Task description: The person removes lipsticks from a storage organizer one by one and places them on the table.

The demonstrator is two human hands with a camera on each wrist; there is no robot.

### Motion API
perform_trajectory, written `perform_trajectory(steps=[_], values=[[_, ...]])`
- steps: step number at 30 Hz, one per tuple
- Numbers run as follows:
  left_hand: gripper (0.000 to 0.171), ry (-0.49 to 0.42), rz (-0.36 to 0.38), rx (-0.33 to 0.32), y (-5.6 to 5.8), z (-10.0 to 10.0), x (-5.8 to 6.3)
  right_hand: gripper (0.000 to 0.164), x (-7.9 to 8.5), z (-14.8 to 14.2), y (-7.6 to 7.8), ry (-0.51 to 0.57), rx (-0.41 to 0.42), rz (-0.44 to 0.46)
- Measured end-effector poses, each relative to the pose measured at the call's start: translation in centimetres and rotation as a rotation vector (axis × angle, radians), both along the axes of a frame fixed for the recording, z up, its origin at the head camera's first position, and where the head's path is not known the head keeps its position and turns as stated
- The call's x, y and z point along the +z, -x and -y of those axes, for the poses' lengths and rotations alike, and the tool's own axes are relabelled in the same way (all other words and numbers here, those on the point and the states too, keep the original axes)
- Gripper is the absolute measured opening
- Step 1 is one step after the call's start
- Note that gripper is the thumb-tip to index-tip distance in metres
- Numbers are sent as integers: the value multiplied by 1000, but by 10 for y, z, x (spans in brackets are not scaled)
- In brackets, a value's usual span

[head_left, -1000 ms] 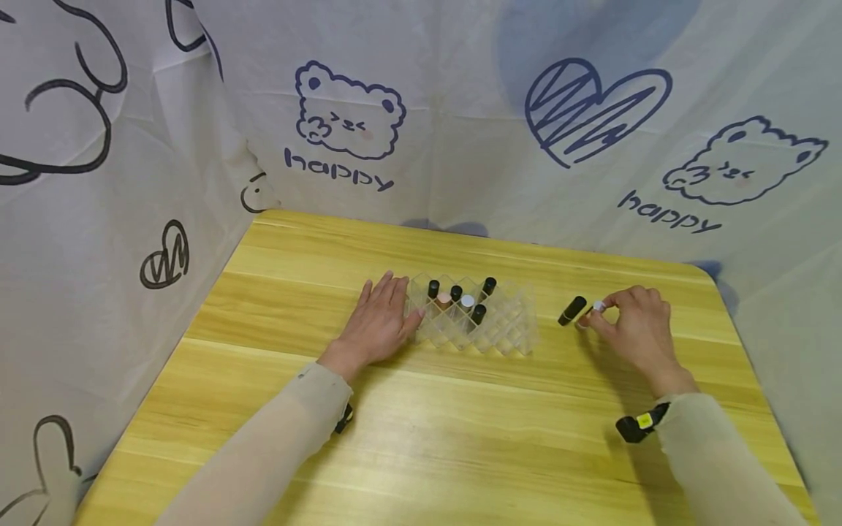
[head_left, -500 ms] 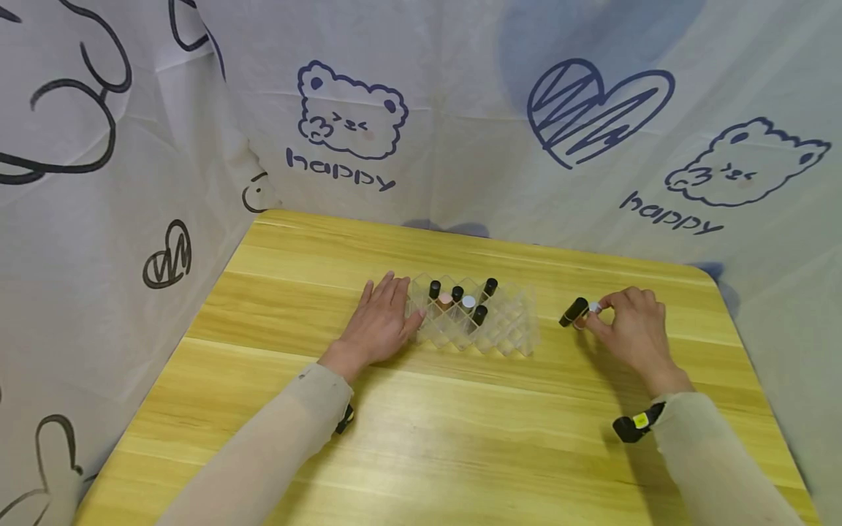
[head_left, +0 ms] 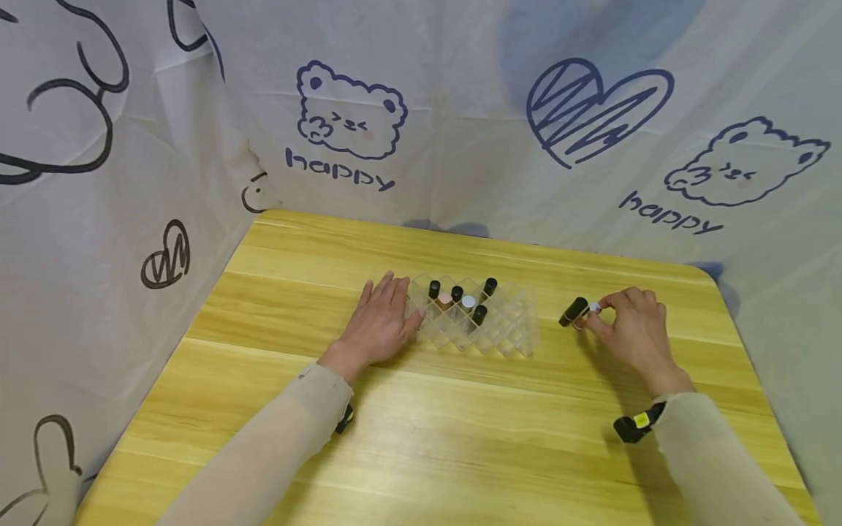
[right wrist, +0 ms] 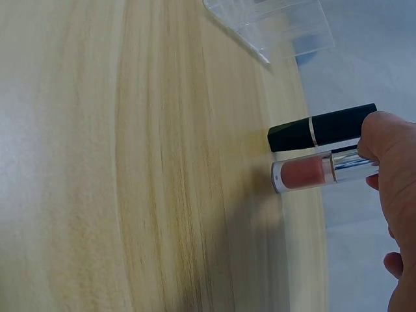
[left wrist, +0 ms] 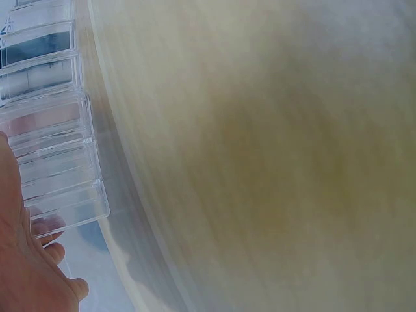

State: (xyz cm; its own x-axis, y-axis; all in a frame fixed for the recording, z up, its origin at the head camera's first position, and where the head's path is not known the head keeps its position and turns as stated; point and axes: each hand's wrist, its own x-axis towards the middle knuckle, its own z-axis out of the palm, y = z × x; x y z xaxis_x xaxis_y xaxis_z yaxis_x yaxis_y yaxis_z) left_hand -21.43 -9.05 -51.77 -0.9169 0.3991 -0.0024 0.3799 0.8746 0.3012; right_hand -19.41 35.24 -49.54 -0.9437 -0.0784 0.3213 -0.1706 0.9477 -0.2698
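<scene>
Between 1.0 s earlier and this moment, the right hand (head_left: 630, 321), at centre right of the head view, shifted slightly leftward; the clear cylindrical tube with a coral-pink fill and a pale cap (right wrist: 303, 171) came in close beside the glossy black cylindrical tube with a thin metallic ring (right wrist: 323, 128). Over the last 0.5 s little altered. The shift was judged a fine adjustment of position, with both tubes outside the clear plastic rack of diamond-shaped compartments (head_left: 503, 337).

The right hand pinched the pale-capped tube by its upper end, fingers narrowed around it. The left hand (head_left: 376, 319) had not moved: it lay spread, fingers extended, touching the rack's left end at mid-frame.

In the right wrist view, the held tube appeared at right of centre, its lower half coral-pink, its upper half transparent beyond a silvery collar, nearly parallel to the black tube. Whether its base touched the yellow wood-grain bench (head_left: 421, 446) could not be told. The rack held 6 items: 4 black-topped, 1 pink-topped and 1 white-topped.
</scene>
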Motion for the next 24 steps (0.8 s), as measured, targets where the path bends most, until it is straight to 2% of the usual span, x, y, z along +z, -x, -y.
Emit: perform_trajectory(steps=[9, 24], values=[[78, -1, 1, 0, 0, 0, 1, 24, 0, -1, 1, 17, 18, 0], [78, -4, 18, 8, -1, 0, 3, 34, 1, -3, 0, 19, 0, 43]])
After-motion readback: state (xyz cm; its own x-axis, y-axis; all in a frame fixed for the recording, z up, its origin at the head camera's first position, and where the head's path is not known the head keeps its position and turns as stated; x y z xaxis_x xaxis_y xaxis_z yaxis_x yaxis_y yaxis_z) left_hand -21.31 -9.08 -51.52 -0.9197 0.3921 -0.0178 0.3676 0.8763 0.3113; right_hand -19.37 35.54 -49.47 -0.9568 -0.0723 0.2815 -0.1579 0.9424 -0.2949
